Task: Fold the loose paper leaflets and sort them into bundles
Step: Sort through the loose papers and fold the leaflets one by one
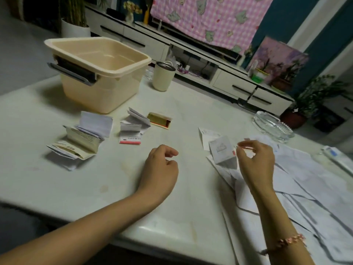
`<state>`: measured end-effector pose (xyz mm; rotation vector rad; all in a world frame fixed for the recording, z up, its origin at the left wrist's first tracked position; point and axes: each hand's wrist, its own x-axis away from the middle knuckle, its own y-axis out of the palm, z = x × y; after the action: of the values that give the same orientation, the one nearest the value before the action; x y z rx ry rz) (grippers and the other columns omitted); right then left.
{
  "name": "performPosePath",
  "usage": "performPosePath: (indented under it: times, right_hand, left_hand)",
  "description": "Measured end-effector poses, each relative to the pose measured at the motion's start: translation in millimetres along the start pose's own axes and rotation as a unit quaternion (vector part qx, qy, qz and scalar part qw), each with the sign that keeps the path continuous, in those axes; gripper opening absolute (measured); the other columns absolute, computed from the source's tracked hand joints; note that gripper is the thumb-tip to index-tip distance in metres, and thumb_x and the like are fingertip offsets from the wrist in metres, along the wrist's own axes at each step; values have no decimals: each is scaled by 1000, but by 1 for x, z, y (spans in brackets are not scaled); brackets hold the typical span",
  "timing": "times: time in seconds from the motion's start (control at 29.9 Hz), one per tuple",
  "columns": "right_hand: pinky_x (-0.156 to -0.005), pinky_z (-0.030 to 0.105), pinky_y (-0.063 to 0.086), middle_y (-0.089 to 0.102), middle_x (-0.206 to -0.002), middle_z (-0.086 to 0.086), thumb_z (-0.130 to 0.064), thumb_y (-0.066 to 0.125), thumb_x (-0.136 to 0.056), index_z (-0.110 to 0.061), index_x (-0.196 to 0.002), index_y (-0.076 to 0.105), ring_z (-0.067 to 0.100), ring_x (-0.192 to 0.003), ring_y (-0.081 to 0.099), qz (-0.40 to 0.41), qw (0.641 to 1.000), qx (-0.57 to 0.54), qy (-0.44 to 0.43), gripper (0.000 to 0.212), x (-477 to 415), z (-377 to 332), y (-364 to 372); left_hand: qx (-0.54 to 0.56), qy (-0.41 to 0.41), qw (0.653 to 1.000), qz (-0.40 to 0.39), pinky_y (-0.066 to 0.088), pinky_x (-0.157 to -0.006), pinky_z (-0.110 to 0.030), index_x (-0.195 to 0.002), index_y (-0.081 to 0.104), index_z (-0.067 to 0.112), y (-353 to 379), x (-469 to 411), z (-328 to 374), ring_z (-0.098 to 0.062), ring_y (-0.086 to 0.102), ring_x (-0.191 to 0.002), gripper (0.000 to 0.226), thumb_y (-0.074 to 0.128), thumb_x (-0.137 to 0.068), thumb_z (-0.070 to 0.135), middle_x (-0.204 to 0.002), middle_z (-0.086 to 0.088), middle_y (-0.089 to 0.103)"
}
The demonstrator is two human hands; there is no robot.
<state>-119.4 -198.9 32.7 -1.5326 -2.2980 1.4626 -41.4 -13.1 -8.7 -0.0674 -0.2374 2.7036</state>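
Note:
My left hand (160,169) rests on the white table (57,178) near the middle, loosely curled and holding nothing. My right hand (256,161) pinches the right edge of a small folded leaflet (222,153), held tilted just above the table. Under and to the right of that hand spreads a heap of loose unfolded leaflets (305,180). At the left lies one bundle of folded leaflets (76,144). A second, smaller bundle (132,126) lies beyond my left hand, with a red-and-gold folded piece (159,120) beside it.
A beige plastic tub (99,73) with a grey handle stands at the back left. A cream cup (163,77) is to its right. A glass ashtray (273,127) sits at the far right edge, and a white tube (336,157) lies by the paper heap.

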Motion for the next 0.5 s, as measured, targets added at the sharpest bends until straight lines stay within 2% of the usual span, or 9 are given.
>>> performPosePath:
  times: [0.1, 0.17, 0.23, 0.3, 0.33, 0.4, 0.5]
  right_hand:
    - [-96, 47, 43, 64, -113, 9, -16, 59, -85, -15, -95, 71, 24, -110, 53, -103, 993, -37, 32, 15, 0, 4, -4]
    - [-104, 47, 36, 55, -129, 13, -17, 55, -88, -14, -105, 70, 28, -124, 44, -170, 984, 31, 45, 23, 0, 7, -5]
    - [-112, 45, 24, 34, -148, 15, -17, 47, -92, -15, -123, 61, 31, -139, 24, -249, 957, 137, 51, 34, 0, 8, -8]
    - [-116, 43, 15, 12, -157, 11, -16, 41, -94, -21, -138, 45, 30, -144, 6, -298, 932, 203, 34, 44, 2, 11, -7]
    - [-115, 42, 13, 7, -158, 10, -15, 40, -94, -23, -142, 38, 30, -144, 3, -305, 929, 210, 17, 49, 4, 12, -6]
    - [-115, 39, 14, 11, -157, 9, -12, 43, -92, -20, -145, 30, 29, -144, 7, -281, 942, 180, -27, 56, 5, 19, 0]
    - [-114, 36, 21, 28, -151, 9, -10, 48, -83, -9, -142, 36, 27, -139, 23, -188, 977, 68, -75, 60, 5, 22, -1]
  left_hand:
    - [-18, -1, 1000, -11, 36, -53, -9, -86, 53, 27, 2, 2, -4, -4, 50, -78, 31, 42, -88, -2, -112, 1, 54]
    - [-20, -2, 1000, -11, 37, -49, -6, -82, 53, 28, 0, 3, -5, -4, 50, -77, 32, 42, -88, -2, -112, -1, 55]
    - [-19, -4, 1000, -11, 37, -48, -5, -84, 55, 26, -2, 3, -3, -5, 52, -77, 31, 43, -89, -2, -111, -1, 56]
    - [-9, -6, 1000, -11, 37, -47, -5, -88, 58, 22, -4, 4, 0, -6, 53, -76, 28, 43, -89, -3, -108, -2, 58]
    - [-5, -6, 1000, -12, 37, -47, -5, -89, 59, 20, -4, 4, 1, -6, 53, -75, 28, 44, -89, -3, -107, -2, 58]
    - [-1, -7, 1000, -16, 38, -50, -9, -89, 59, 21, -5, 5, 3, -6, 53, -75, 28, 44, -89, -2, -105, -1, 59]
    - [8, -13, 1000, -27, 44, -58, -20, -87, 59, 23, -5, 6, 5, -10, 55, -72, 27, 46, -89, -1, -102, 3, 60]
